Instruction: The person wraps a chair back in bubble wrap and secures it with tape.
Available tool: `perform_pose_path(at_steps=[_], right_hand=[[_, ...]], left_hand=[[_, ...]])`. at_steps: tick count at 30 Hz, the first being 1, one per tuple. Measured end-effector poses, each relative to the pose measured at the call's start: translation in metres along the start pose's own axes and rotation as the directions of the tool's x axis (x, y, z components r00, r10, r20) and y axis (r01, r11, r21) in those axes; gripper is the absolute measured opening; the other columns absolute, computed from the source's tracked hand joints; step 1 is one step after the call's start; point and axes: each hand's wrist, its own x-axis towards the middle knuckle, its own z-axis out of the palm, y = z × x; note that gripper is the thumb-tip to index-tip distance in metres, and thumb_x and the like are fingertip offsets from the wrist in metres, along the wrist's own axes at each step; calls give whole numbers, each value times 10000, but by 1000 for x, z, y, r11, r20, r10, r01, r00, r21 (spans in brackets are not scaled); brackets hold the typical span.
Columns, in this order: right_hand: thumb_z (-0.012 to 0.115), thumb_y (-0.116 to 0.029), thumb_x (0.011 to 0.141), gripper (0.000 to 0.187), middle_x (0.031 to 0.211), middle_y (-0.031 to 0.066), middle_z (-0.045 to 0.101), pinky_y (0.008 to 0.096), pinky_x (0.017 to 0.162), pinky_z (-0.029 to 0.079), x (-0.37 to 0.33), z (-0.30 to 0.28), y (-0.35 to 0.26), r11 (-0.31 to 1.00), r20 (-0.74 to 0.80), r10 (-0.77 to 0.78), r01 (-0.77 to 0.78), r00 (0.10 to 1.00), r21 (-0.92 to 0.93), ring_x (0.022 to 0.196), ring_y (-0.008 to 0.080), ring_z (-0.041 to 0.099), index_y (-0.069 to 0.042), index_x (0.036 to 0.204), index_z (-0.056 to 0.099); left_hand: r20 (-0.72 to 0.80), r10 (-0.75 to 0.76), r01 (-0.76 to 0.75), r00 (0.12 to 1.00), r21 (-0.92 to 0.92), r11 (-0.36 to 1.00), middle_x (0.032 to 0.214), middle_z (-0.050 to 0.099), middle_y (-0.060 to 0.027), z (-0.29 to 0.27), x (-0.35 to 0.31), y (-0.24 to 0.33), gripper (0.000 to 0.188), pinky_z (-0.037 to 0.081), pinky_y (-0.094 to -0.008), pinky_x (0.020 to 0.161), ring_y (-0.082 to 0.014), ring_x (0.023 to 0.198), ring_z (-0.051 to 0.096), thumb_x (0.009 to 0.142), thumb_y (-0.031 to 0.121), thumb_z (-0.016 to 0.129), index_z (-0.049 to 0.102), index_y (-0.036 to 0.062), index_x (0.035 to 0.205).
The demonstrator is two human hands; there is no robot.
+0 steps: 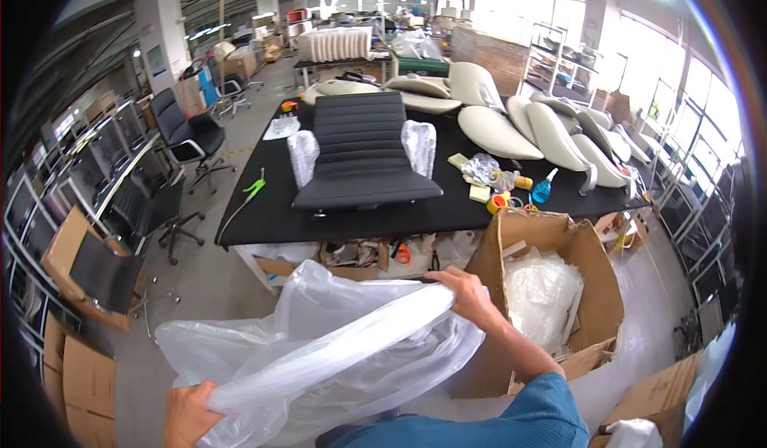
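A large clear plastic bag is stretched between my two hands, its near edge bunched into a thick band. My left hand is closed on the band's lower left end. At the other end, farther away and to the right, my right hand grips the bag too. Beyond it, on a black-covered table, rests a black ribbed chair seat with backrest. Bubble wrap covers its armrests. No chair base shows under it.
Right of the bag stands an open cardboard box holding plastic wrap. Cream chair shells crowd the table's right half, near a blue spray bottle and tape rolls. A green air gun lies at left. Office chairs stand beyond.
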Motion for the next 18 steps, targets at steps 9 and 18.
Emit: perform_pose_path(at_steps=[9,18], right_hand=[[755,24,863,299,1059,87,765,307,909,551,61,-46,17,910,-166,188,-108,968,400,1041,176,732,-8,1160,750],[860,-186,685,663,1139,143,665,414,1015,500,193,-113,-3,1000,105,1,1,994,-20,1140,333,660,-63,1322,723]], left_hand=[[-153,-386,61,910,-870,489,942,653,36,19,184,-47,112,513,-244,785,-59,883,602,1079,115,586,667,47,1042],[-368,-73,-136,927,-513,848,882,653,-13,-42,359,-133,100,497,-275,840,-102,903,607,907,-3,608,669,-14,985]])
